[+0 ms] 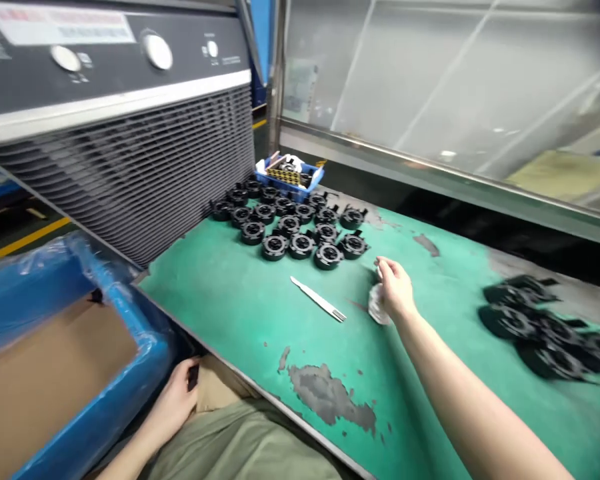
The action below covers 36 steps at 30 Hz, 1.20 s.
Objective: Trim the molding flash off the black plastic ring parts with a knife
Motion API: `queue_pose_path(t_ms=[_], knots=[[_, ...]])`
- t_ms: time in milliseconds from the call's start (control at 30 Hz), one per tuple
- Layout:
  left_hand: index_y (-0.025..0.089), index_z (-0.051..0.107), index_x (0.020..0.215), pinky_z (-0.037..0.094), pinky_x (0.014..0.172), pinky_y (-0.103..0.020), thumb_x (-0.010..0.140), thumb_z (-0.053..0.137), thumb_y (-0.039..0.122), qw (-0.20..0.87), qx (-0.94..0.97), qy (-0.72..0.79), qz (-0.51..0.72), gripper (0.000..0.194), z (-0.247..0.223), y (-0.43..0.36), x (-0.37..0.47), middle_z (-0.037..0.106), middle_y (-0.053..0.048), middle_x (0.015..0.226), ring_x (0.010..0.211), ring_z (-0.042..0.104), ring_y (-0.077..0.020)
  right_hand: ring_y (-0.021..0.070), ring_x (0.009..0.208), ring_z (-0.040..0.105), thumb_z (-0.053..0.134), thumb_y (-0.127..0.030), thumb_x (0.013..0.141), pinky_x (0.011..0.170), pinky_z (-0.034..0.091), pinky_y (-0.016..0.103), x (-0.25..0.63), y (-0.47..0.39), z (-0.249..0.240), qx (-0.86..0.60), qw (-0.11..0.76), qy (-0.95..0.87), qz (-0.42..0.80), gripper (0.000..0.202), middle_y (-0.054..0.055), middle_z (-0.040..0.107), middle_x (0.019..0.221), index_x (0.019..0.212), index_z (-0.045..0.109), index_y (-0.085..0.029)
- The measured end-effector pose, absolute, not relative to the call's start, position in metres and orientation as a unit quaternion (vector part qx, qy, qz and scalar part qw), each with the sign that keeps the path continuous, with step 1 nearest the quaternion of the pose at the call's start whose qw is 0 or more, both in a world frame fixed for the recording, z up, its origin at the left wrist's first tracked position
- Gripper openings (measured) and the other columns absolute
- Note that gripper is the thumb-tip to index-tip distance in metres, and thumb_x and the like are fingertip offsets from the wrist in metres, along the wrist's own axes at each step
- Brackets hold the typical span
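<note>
My right hand point(396, 288) is over the green table mat point(240, 300), its fingers pinched round a white crumpled cloth point(378, 305). A white scalpel-like knife point(317, 299) lies on the mat to the left of that hand. My left hand point(177, 393) is low beside my lap, closed round a small black piece point(193, 377). Beyond the knife stand several round black parts point(301, 245) in a group.
More black parts point(555, 330) lie at the right. A blue basket point(317, 179) with mixed items stands at the back. A blue plastic-lined bin point(153, 343) is at the left, below a louvred machine point(180, 153). A metal-framed panel point(430, 80) borders the back.
</note>
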<state>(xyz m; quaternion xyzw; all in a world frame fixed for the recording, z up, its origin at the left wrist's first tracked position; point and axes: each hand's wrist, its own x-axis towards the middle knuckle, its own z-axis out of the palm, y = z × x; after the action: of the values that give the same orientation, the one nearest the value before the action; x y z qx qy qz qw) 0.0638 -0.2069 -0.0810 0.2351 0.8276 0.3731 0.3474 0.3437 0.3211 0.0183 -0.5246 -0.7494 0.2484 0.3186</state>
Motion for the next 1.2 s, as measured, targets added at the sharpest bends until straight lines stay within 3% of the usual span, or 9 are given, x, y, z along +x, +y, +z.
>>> queue_pose_path(t_ms=[133,233,333,467,567,733,933,1100,1200], knots=[[0.027,0.053,0.147,0.061,0.118,-0.046,0.087,0.075,0.081,0.394,0.109,0.753,0.515,0.084,-0.088,-0.225,0.061,0.057,-0.016,0.166,0.149,0.064,-0.0373,0.0267,0.13,0.067,0.027,-0.059,0.113,0.107,0.056,0.046,0.383,0.319,0.042,-0.527,0.355,-0.737,0.233,0.062,0.018,0.066,0.147,0.153,0.053,-0.02],[0.026,0.061,0.139,0.063,0.115,-0.049,0.08,0.078,0.083,0.421,0.142,0.73,0.52,0.083,-0.094,-0.22,0.062,0.065,-0.016,0.157,0.143,0.068,-0.0399,0.031,0.117,0.068,0.051,-0.064,0.103,0.105,0.054,0.048,0.417,0.285,0.054,-0.498,0.317,-0.771,0.238,0.05,0.016,0.072,0.129,0.125,0.07,-0.023],[0.026,0.075,0.116,0.061,0.117,-0.054,0.077,0.075,0.082,0.337,0.245,0.796,0.439,0.068,-0.087,-0.216,0.057,0.07,-0.015,0.143,0.136,0.07,-0.0417,0.0324,0.103,0.069,0.07,-0.067,0.09,0.099,0.055,0.047,0.434,0.249,0.05,-0.449,0.251,-0.812,0.275,0.042,0.013,0.075,0.106,0.099,0.074,-0.027],[0.034,0.083,0.103,0.064,0.104,-0.045,0.098,0.059,0.069,0.341,0.436,0.777,0.299,0.043,-0.029,-0.21,0.056,0.077,-0.01,0.117,0.114,0.074,-0.0354,0.0318,0.094,0.066,0.071,-0.073,0.086,0.092,0.055,0.046,0.425,0.233,0.04,-0.45,0.239,-0.804,0.307,0.045,0.011,0.073,0.098,0.09,0.069,-0.028],[0.033,0.082,0.11,0.061,0.098,-0.04,0.107,0.055,0.057,0.394,0.512,0.709,0.283,0.036,0.033,-0.164,0.083,0.077,-0.009,0.115,0.108,0.072,-0.0322,0.0261,0.082,0.063,0.064,-0.076,0.092,0.082,0.053,0.042,0.406,0.226,0.051,-0.464,0.253,-0.772,0.352,0.05,0.007,0.071,0.089,0.093,0.068,-0.026],[0.026,0.077,0.121,0.056,0.094,-0.038,0.103,0.071,0.04,0.274,0.538,0.628,0.49,0.024,0.099,-0.018,0.153,0.072,-0.011,0.117,0.101,0.068,-0.0258,0.0233,0.09,0.069,0.066,-0.078,0.095,0.082,0.056,0.036,0.374,0.18,0.097,-0.384,0.241,-0.741,0.496,0.057,0.006,0.078,0.102,0.106,0.075,-0.023],[0.021,0.064,0.097,0.053,0.081,-0.031,0.094,0.085,0.039,0.351,0.526,0.557,0.539,0.027,0.107,0.066,0.174,0.07,-0.002,0.089,0.083,0.065,-0.0169,0.0176,0.075,0.06,0.058,-0.077,0.102,0.07,0.052,0.031,0.356,0.135,0.119,-0.354,0.269,-0.689,0.572,0.057,0.002,0.069,0.084,0.094,0.07,-0.022],[0.021,0.059,0.098,0.052,0.075,-0.028,0.096,0.078,0.038,0.385,0.496,0.548,0.554,0.025,0.097,0.064,0.167,0.066,-0.001,0.089,0.079,0.064,-0.0153,0.0203,0.087,0.065,0.068,-0.078,0.096,0.077,0.057,0.032,0.345,0.128,0.11,-0.339,0.299,-0.679,0.579,0.057,0.004,0.073,0.101,0.111,0.07,-0.024],[0.021,0.068,0.089,0.049,0.08,-0.029,0.09,0.078,0.028,0.359,0.496,0.561,0.556,0.012,0.098,0.064,0.162,0.061,-0.001,0.089,0.083,0.059,-0.016,0.0196,0.083,0.065,0.068,-0.067,0.1,0.073,0.055,0.032,0.339,0.133,0.105,-0.362,0.322,-0.688,0.54,0.046,0.004,0.073,0.097,0.107,0.069,-0.022]])
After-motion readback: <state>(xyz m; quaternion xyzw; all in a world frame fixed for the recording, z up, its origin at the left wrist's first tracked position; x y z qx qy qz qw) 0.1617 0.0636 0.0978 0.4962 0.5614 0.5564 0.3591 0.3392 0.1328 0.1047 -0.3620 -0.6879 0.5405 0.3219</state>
